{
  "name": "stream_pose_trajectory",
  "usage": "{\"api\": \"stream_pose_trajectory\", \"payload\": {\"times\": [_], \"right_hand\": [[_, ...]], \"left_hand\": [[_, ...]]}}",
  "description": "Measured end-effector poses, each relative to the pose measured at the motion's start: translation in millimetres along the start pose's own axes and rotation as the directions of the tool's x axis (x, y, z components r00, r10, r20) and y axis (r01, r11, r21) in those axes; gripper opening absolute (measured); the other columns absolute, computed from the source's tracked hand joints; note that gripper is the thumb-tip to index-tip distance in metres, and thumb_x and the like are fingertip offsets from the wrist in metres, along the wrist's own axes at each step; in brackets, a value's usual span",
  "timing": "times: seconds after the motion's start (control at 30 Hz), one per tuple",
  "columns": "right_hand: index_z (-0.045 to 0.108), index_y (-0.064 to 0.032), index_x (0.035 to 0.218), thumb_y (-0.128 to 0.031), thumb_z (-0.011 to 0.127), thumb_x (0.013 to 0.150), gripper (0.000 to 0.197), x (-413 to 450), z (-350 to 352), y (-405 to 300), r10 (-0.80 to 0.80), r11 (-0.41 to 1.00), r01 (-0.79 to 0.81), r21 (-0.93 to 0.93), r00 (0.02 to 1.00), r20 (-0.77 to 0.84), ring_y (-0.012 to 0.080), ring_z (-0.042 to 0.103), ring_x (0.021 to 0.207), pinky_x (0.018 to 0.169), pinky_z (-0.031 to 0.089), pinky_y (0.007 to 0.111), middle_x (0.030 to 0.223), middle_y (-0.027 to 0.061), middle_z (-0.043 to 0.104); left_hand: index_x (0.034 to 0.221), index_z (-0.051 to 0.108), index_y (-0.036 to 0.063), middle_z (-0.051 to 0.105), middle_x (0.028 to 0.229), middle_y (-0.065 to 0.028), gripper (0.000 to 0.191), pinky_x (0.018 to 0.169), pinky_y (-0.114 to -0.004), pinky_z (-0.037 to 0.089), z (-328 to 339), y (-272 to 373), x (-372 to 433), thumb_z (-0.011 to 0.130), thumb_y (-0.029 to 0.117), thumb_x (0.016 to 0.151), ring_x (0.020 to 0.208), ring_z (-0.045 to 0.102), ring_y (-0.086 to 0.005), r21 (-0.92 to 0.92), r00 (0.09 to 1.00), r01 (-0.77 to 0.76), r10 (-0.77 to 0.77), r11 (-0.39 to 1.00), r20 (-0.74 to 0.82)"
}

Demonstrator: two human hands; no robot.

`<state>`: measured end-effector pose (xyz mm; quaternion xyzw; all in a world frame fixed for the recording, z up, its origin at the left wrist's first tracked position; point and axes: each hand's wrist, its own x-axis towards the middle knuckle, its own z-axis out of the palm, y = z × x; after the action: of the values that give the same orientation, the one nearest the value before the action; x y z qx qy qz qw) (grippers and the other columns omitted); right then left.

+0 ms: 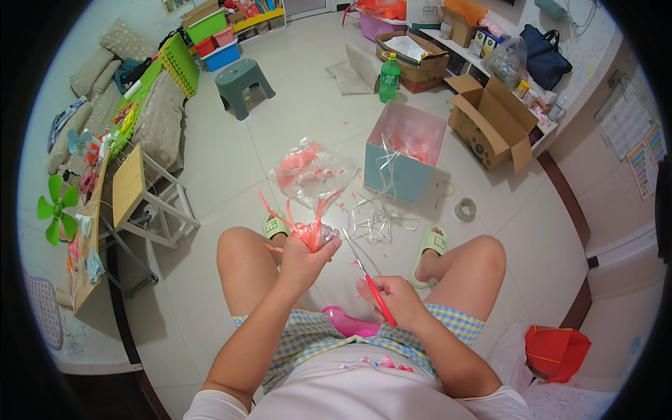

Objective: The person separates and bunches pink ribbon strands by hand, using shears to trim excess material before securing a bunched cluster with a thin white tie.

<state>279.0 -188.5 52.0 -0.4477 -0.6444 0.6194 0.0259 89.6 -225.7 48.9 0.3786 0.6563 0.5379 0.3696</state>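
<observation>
My left hand point(305, 262) is closed around a bunch of coral-pink ribbon point(310, 233), whose loose ends stick up above the fist. Silvery, shiny material shows beside the ribbon at my fingertips; I cannot tell what it is. In my right hand point(395, 300) is a pair of red-handled scissors point(379, 299), its blades pointing up towards the bunch but apart from it. On the floor ahead lies a clear plastic bag point(315, 173) with coral-pink pieces in it. Clear plastic strips point(373, 218) lie tangled to its right.
A pale blue box point(396, 178) with pink pieces and strips inside stands ahead. Right of it are a tape roll point(465, 209) and an open cardboard box point(485, 126). A green bottle point(389, 79), a stool point(242, 84) and a wooden folding chair point(128, 186) stand farther out.
</observation>
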Motion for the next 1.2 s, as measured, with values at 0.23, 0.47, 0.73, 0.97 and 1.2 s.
{"api": "stream_pose_trajectory", "payload": {"times": [0.23, 0.47, 0.73, 0.97, 1.2], "right_hand": [[0.055, -0.0020, 0.061, -0.054, 0.052, 0.084, 0.057, 2.3, 3.9, 9.7, 0.013, 0.996, -0.018, 0.091, 0.998, 0.057, 0.0116, 0.044, 0.050, 0.050, 0.036, 0.029, 0.051, 0.0019, 0.046], [0.052, -0.0028, 0.059, -0.053, 0.050, 0.086, 0.057, 1.6, 0.9, 5.3, 0.039, 0.992, -0.046, 0.119, 0.997, 0.060, 0.0098, 0.042, 0.048, 0.048, 0.034, 0.027, 0.050, -0.0002, 0.045], [0.051, -0.0050, 0.058, -0.054, 0.046, 0.088, 0.058, 2.3, 1.0, 11.2, 0.045, 0.980, -0.074, 0.182, 0.986, 0.162, 0.0098, 0.044, 0.045, 0.046, 0.035, 0.026, 0.049, 0.0000, 0.046], [0.051, -0.0060, 0.057, -0.056, 0.047, 0.086, 0.058, -1.2, 1.7, 9.9, 0.116, 0.965, -0.156, 0.211, 0.975, 0.191, 0.0106, 0.045, 0.043, 0.045, 0.036, 0.025, 0.049, 0.0008, 0.046], [0.050, -0.0059, 0.055, -0.059, 0.046, 0.085, 0.061, 6.5, 3.3, 10.3, 0.088, 0.981, -0.111, 0.162, 0.986, 0.142, 0.0112, 0.045, 0.044, 0.046, 0.036, 0.026, 0.049, 0.0008, 0.046]], "left_hand": [[0.071, 0.056, 0.0011, 0.051, 0.058, 0.0010, 0.016, 0.047, -0.024, 0.037, 1.2, -14.9, 0.5, 0.066, 0.011, 0.078, 0.052, 0.046, -0.0065, -0.006, 1.000, -0.014, 0.013, 1.000, -0.012], [0.078, 0.057, 0.0005, 0.054, 0.064, -0.0001, 0.013, 0.050, -0.023, 0.041, 1.7, -15.8, 1.3, 0.067, 0.010, 0.078, 0.056, 0.049, -0.0073, -0.032, 0.998, 0.019, -0.017, 0.999, 0.066], [0.079, 0.058, -0.0007, 0.054, 0.063, -0.0004, 0.015, 0.049, -0.023, 0.040, 3.8, -19.5, 2.0, 0.067, 0.011, 0.078, 0.055, 0.049, -0.0074, -0.033, 0.999, 0.032, -0.031, 0.999, 0.019], [0.078, 0.059, -0.0004, 0.054, 0.062, -0.0001, 0.016, 0.049, -0.024, 0.041, 2.1, -17.9, 2.8, 0.067, 0.013, 0.078, 0.054, 0.049, -0.0072, -0.005, 0.993, 0.087, -0.087, 0.996, -0.077], [0.074, 0.057, 0.0006, 0.053, 0.060, 0.0004, 0.016, 0.048, -0.024, 0.041, 4.4, -26.1, 4.0, 0.067, 0.012, 0.078, 0.052, 0.049, -0.0074, -0.005, 0.996, 0.016, -0.016, 1.000, 0.092]]}}
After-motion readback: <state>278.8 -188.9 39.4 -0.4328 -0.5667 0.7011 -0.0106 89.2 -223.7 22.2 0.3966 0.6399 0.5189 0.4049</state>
